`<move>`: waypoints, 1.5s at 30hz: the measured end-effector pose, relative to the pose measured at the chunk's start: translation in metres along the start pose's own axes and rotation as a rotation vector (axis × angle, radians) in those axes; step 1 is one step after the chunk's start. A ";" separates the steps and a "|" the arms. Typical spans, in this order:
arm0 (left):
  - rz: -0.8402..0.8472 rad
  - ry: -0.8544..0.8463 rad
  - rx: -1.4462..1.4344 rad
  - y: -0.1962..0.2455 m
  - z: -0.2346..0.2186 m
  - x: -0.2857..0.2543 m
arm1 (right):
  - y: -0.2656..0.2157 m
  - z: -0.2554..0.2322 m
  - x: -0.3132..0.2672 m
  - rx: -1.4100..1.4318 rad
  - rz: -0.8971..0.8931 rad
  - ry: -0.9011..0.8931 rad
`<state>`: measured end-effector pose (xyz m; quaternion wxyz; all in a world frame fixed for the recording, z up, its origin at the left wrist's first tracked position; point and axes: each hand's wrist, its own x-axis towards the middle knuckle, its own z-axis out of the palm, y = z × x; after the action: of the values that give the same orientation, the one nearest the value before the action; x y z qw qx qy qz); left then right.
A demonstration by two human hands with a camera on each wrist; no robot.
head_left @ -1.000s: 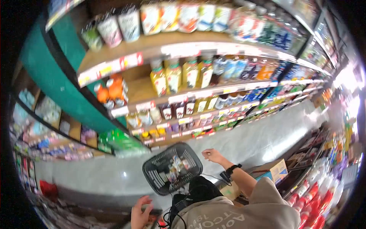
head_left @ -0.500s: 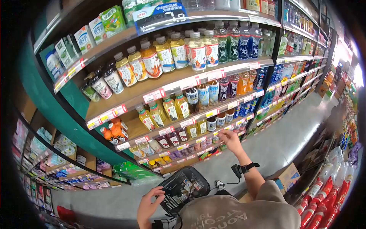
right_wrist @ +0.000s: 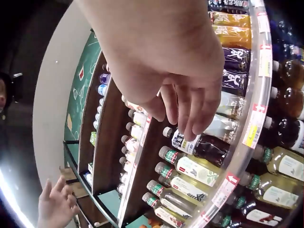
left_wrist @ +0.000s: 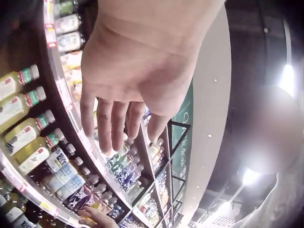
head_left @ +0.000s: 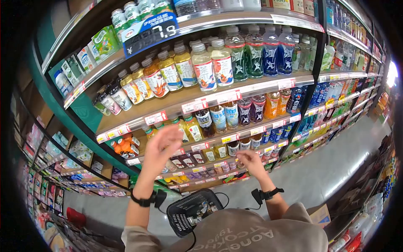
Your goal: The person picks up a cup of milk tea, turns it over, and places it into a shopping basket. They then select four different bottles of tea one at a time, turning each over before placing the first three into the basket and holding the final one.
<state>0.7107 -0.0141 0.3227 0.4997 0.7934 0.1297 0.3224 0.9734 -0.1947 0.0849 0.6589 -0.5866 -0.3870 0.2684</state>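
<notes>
My left hand [head_left: 161, 149] is raised in front of the middle shelves, its fingers extended and nothing in them. In the head view it overlaps a row of yellow bottles with green caps [head_left: 194, 128]. Lower and to the right, my right hand [head_left: 250, 163] hangs loosely bent before the lower shelf, also holding nothing. The right wrist view puts its fingers near a dark drink bottle [right_wrist: 209, 148] beside the green-capped ones. A black basket [head_left: 178, 218] with several small packages inside is below, close to my body.
Tea bottles with white labels [head_left: 203, 69] line the shelf above. A blue price sign [head_left: 151, 33] hangs from the top shelf. Orange bottles [head_left: 126, 145] stand at the shelf's left end. The grey floor aisle [head_left: 310, 168] runs off to the right, past a cardboard box [head_left: 321, 216].
My left hand has risen from beside the basket to shelf height. The right hand rose earlier and has since dropped slightly. The view has tilted up toward the shelves.
</notes>
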 end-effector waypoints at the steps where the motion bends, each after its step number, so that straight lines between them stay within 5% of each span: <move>1: 0.030 0.018 0.014 -0.004 0.009 0.025 | 0.003 -0.009 -0.006 0.007 0.034 -0.003; 11: 0.274 0.320 0.271 -0.035 0.067 0.204 | 0.024 -0.080 -0.046 0.084 0.250 -0.002; 15: 0.148 0.345 0.260 -0.035 0.074 0.223 | 0.024 -0.087 -0.049 0.125 0.285 0.010; 20: 0.219 0.470 0.401 -0.060 0.073 0.239 | 0.055 -0.088 -0.031 0.043 0.234 -0.034; 21: 0.176 0.427 0.283 -0.031 0.083 0.229 | 0.047 -0.086 -0.028 0.058 0.253 -0.068; 24: 0.216 0.416 0.162 -0.049 0.073 0.236 | 0.055 -0.076 -0.013 -0.125 0.239 -0.093; 25: 0.181 0.474 0.237 -0.043 0.075 0.231 | 0.075 -0.071 -0.007 -0.001 0.153 -0.104; 26: 0.143 0.428 0.195 -0.040 0.074 0.227 | 0.044 -0.068 -0.009 0.008 0.238 -0.113; 27: 0.239 0.465 0.136 -0.060 0.070 0.233 | 0.065 -0.068 -0.001 0.072 0.205 -0.164; 29: 0.256 0.606 0.374 -0.033 0.082 0.212 | 0.086 -0.060 0.008 -0.018 0.121 -0.157; 30: 0.326 0.630 0.365 -0.026 0.084 0.204 | 0.068 -0.060 0.009 0.002 0.281 -0.214; 33: 0.471 0.695 0.292 -0.032 0.084 0.182 | 0.068 -0.049 0.008 0.034 0.129 -0.237; 41: 0.387 0.431 0.016 -0.039 0.082 0.057 | 0.008 -0.028 0.003 0.158 0.125 -0.363; 45: 0.074 0.267 -0.276 -0.063 0.105 -0.009 | -0.036 0.000 0.005 0.347 0.009 -0.547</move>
<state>0.7782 -0.0639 0.2332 0.5698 0.6718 0.1205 0.4577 0.9726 -0.1970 0.1209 0.6195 -0.3733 -0.4953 0.4812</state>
